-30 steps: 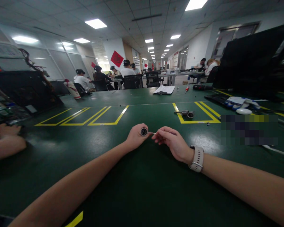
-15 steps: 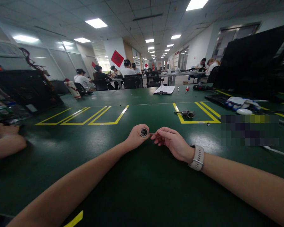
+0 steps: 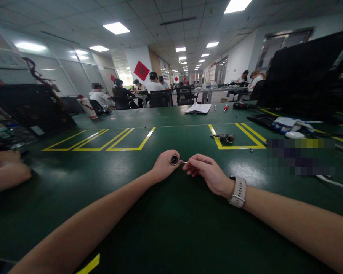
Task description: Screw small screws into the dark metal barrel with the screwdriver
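Note:
My left hand (image 3: pixel 165 166) is wrapped round a short metal cylinder (image 3: pixel 174 160), whose open round end faces me. Inside the opening I see darker metal, too small to make out. Just to the right, my right hand (image 3: pixel 202 167) pinches a thin metal rod (image 3: pixel 183 162) between thumb and fingers. The rod's left end reaches the side of the cylinder by my left fingers; whether it goes in is hidden. Both hands are held over the green table (image 3: pixel 171 228), and a pale watch strap (image 3: pixel 238 191) circles my right wrist.
A metal part with a shaft and round cup (image 3: pixel 228 137) lies in a yellow taped box, with a small metal piece (image 3: pixel 251 150) nearby. Further off are a clipboard (image 3: pixel 198 108), a red screwdriver (image 3: pixel 226 108) and gloves (image 3: pixel 291 125). Another person's hand (image 3: pixel 5 158) rests at the left.
The rod's left end has shifted from the front of the cylinder's opening to its right side. The cylinder is turned slightly, and my hands have otherwise hardly moved.

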{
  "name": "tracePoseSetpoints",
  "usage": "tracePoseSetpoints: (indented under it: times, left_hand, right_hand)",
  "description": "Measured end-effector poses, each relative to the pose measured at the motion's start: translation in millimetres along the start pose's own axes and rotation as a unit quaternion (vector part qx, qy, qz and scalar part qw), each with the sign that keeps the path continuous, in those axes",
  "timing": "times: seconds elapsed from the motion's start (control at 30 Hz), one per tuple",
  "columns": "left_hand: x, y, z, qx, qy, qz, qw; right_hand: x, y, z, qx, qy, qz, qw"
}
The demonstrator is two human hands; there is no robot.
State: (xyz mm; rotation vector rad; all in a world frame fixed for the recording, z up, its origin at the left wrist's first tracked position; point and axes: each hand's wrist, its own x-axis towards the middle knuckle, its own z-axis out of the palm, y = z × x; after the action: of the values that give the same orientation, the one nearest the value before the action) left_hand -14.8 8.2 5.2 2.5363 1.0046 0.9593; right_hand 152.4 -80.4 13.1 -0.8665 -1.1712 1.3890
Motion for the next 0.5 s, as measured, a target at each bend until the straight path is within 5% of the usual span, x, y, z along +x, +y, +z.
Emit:
tracePoseSetpoints:
  times: [0.27,0.5]
  left_hand:
    - [-1.9,-0.5,0.0,-0.128,-0.022,-0.001,0.992]
    - [-0.5,1.3,0.3,-0.129,-0.025,-0.008,0.991]
  right_hand:
    - [1.3,0.2,-3.0,0.052,-0.030,0.009,0.998]
    - [0.9,-0.2,-2.2,0.047,-0.026,0.006,0.999]
